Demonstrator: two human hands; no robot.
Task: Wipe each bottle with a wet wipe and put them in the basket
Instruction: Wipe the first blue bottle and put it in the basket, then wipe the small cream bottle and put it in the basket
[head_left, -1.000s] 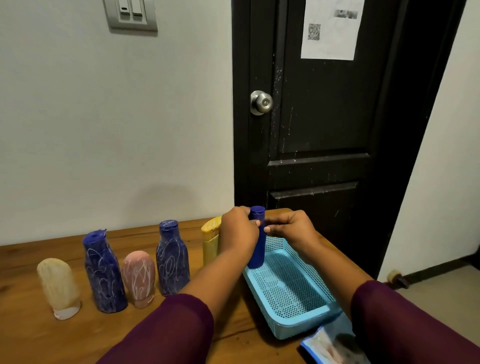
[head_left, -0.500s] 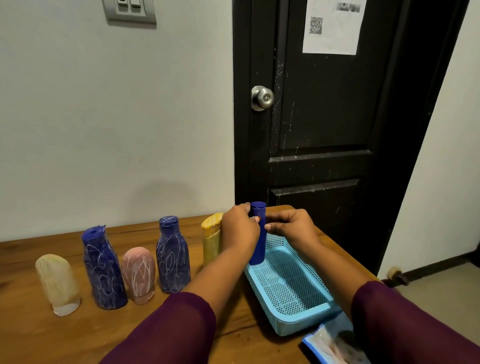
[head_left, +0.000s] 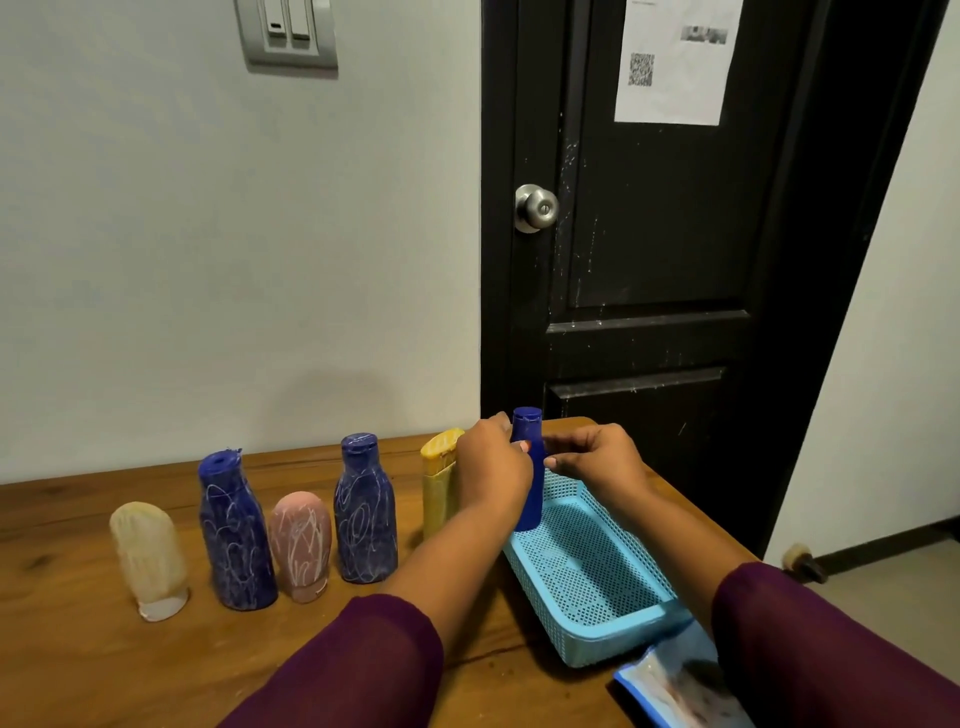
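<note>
A slim dark blue bottle (head_left: 531, 467) stands upright at the near-left corner of the light blue mesh basket (head_left: 597, 571). My left hand (head_left: 493, 467) wraps around its left side. My right hand (head_left: 592, 457) touches its right side with fingers pinched; no wipe is visible between them. Along the table stand a yellow bottle (head_left: 439, 483), a blue scribbled bottle (head_left: 363, 514), a pink one (head_left: 300, 545), another blue one (head_left: 234, 535) and a cream one (head_left: 148, 556).
A wet wipe pack (head_left: 675, 686) lies at the table's near right edge, partly under my right sleeve. The wooden table (head_left: 104, 665) ends just right of the basket. A black door (head_left: 675, 260) with a knob stands behind, a white wall to its left.
Both hands and the slim blue bottle stay in nearly the same place. The view has shifted slightly as my head moved.
</note>
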